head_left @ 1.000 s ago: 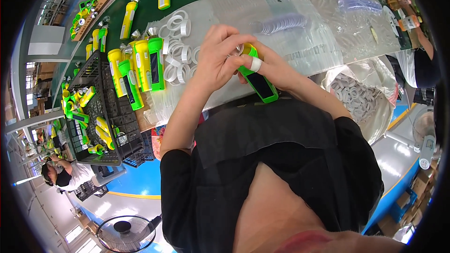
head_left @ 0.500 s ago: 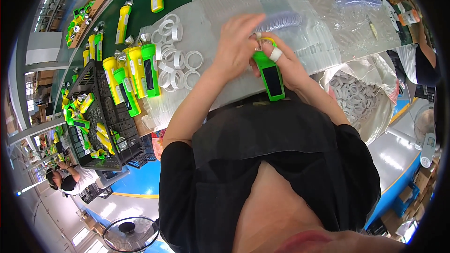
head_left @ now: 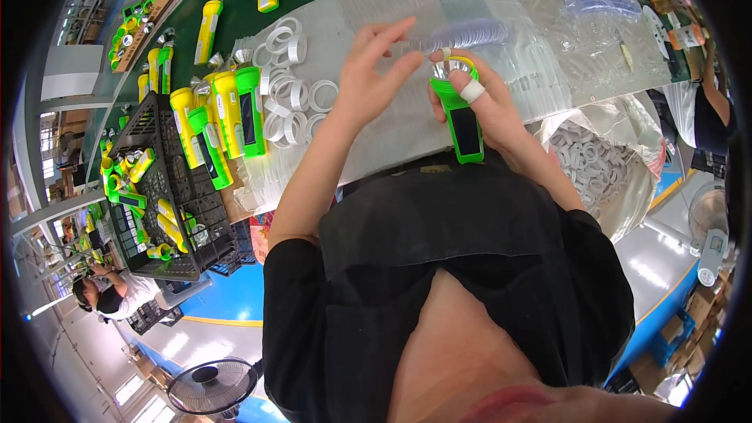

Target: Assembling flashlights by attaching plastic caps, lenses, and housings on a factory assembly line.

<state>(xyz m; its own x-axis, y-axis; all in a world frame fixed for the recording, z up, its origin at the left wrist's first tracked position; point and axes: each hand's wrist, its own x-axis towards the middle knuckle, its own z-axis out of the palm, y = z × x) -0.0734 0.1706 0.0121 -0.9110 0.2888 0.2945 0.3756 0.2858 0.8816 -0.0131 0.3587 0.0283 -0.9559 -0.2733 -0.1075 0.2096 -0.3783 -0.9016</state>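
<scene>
My right hand [head_left: 493,102] grips a green flashlight [head_left: 462,117] with a dark panel on its side. The flashlight's head points away from me and shows a shiny silver reflector with a yellow edge. White tape wraps my right thumb and one finger. To its left, my left hand [head_left: 374,70] hovers open over the plastic-covered table, thumb and fingers apart, with nothing plainly visible in it. Just beyond both hands lies a row of clear round discs [head_left: 474,34]. White rings [head_left: 323,95] are piled left of my left hand.
Several yellow and green flashlights [head_left: 227,110] lie at the left, beside a black crate [head_left: 168,180] holding more. An open sack of white rings [head_left: 591,164] sits at the right. Clear plastic film [head_left: 599,4] lies at the far right. A fan [head_left: 211,384] stands at lower left.
My left hand has pulled away leftward from the flashlight's head and opened. The flashlight, still in my right hand, has shifted slightly right, and its reflector now shows.
</scene>
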